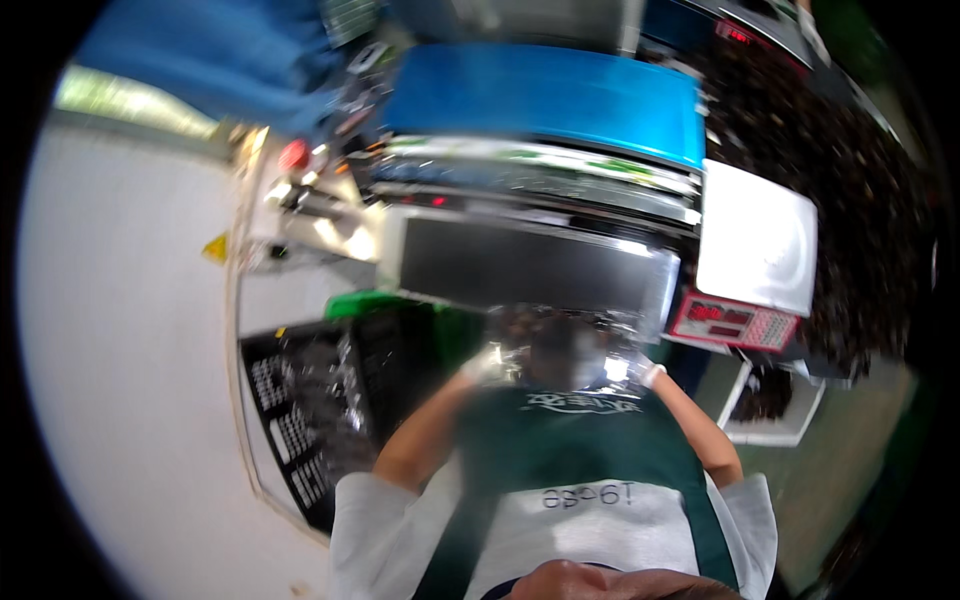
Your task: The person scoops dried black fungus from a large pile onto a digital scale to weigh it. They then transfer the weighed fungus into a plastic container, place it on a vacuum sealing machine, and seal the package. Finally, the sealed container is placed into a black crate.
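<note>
A clear plastic bag (565, 350) with a dark round area in its middle is held low in front of my green apron (565, 440). My left hand (483, 365), in a white glove, grips the bag's left side, and my right hand (640, 370), gloved too, grips the right side. Glare and blur hide most of the fingers. Just beyond the bag lies the dark metal shelf (525, 260) of a machine with a blue lid (540, 95).
At left, a black crate (265, 380) holding plastic bags overlaps a green one (355, 305). At right are a white-topped scale (755, 230), loose dark pieces (865, 220) and a white box (805, 425). Another person's hand (812, 35) shows at top right.
</note>
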A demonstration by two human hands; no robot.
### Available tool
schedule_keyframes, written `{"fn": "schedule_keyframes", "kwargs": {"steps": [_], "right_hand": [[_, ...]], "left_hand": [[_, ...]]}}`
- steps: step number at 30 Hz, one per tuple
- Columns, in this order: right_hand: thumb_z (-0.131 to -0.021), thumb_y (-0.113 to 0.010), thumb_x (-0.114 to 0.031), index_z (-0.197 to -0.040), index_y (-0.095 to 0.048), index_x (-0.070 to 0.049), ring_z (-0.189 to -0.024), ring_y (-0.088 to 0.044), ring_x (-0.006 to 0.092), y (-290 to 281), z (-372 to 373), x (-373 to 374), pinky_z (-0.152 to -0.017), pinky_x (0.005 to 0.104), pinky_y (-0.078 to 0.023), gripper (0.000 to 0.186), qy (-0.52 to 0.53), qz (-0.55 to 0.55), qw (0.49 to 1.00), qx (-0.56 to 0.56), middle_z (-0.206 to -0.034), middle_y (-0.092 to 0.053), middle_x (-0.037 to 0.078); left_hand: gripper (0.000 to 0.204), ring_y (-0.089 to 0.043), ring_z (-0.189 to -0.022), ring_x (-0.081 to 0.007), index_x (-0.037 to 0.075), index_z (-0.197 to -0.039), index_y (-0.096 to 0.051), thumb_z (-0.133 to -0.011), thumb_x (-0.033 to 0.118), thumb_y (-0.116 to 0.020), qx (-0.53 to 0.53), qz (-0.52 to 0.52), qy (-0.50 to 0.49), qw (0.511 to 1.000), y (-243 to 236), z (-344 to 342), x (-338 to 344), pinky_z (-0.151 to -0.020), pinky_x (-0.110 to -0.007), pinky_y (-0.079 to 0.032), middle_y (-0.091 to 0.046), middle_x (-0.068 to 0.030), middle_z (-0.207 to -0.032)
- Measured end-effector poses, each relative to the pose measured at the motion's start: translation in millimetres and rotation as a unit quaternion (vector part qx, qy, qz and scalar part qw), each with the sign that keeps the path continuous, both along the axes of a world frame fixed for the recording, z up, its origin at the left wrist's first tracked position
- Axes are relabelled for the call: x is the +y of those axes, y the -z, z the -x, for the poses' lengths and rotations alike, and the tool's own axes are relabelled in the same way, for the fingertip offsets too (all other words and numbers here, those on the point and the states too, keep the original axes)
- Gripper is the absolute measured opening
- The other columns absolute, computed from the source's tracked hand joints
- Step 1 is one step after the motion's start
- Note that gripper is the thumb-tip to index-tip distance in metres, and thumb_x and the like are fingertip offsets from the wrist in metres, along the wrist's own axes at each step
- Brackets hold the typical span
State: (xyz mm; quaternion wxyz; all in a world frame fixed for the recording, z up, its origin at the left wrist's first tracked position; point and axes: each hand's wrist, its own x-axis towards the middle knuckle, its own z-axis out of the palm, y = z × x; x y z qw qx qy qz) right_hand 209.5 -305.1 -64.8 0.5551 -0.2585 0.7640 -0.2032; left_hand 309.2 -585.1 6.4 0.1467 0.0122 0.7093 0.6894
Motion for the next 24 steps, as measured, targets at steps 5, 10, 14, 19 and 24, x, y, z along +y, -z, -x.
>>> {"fn": "schedule_keyframes", "kwargs": {"steps": [5,10,14,19,24], "right_hand": [[-0.094,-0.061,-0.02,-0.11,-0.064,-0.001,-0.088,-0.064,0.0177,-23,11,3,-0.083,0.0315,-0.052,0.025,-0.006,-0.024,0.998,-0.062,-0.096,-0.069,0.011],[-0.097,-0.057,-0.02,-0.119,-0.059,-0.002,-0.093,-0.065,0.021,-52,14,-20,-0.086,0.0331,-0.052,0.028,-0.022,-0.056,0.992,-0.111,-0.102,-0.068,0.015],[-0.099,-0.054,-0.019,-0.126,-0.056,-0.002,-0.097,-0.065,0.0237,-95,1,-57,-0.089,0.0343,-0.052,0.032,0.053,-0.093,0.975,-0.195,-0.106,-0.067,0.017],[-0.099,-0.052,-0.019,-0.137,-0.048,-0.002,-0.104,-0.063,0.0256,-164,15,-74,-0.095,0.0361,-0.051,0.041,0.186,0.093,0.924,-0.321,-0.118,-0.063,0.019],[-0.096,-0.054,-0.009,-0.133,-0.055,0.005,-0.106,-0.06,0.0164,-200,12,-98,-0.091,0.0283,-0.048,0.04,0.181,0.327,0.922,-0.097,-0.13,-0.06,0.012]], "left_hand": [[0.016,-0.064,-0.088,-0.019,0.002,-0.09,-0.066,-0.082,0.016,-0.069,-0.023,-0.212,-0.065,0.975,-50,7,12,-0.082,-0.034,-0.053,-0.066,-0.008,-0.09],[0.036,-0.057,-0.106,-0.019,0.001,-0.119,-0.06,-0.089,0.018,-0.07,0.085,-0.16,0.074,0.981,-112,6,39,-0.093,-0.033,-0.046,-0.059,-0.0123,-0.116],[0.042,-0.053,-0.118,-0.0122,0.006,-0.138,-0.051,-0.099,0.021,-0.057,0.07,-0.288,0.042,0.954,-121,-44,70,-0.098,-0.024,-0.042,-0.053,-0.0082,-0.136],[0.044,-0.055,-0.115,-0.0089,0.008,-0.143,-0.046,-0.101,0.014,-0.051,0.052,-0.254,-0.086,0.962,-69,-100,67,-0.101,-0.021,-0.044,-0.055,-0.0023,-0.136],[0.059,-0.037,-0.14,-0.0285,0.014,-0.15,-0.036,-0.099,0.041,-0.049,0.062,-0.694,-0.199,0.689,-48,-120,45,-0.116,-0.048,-0.03,-0.038,-0.0077,-0.154]]}}
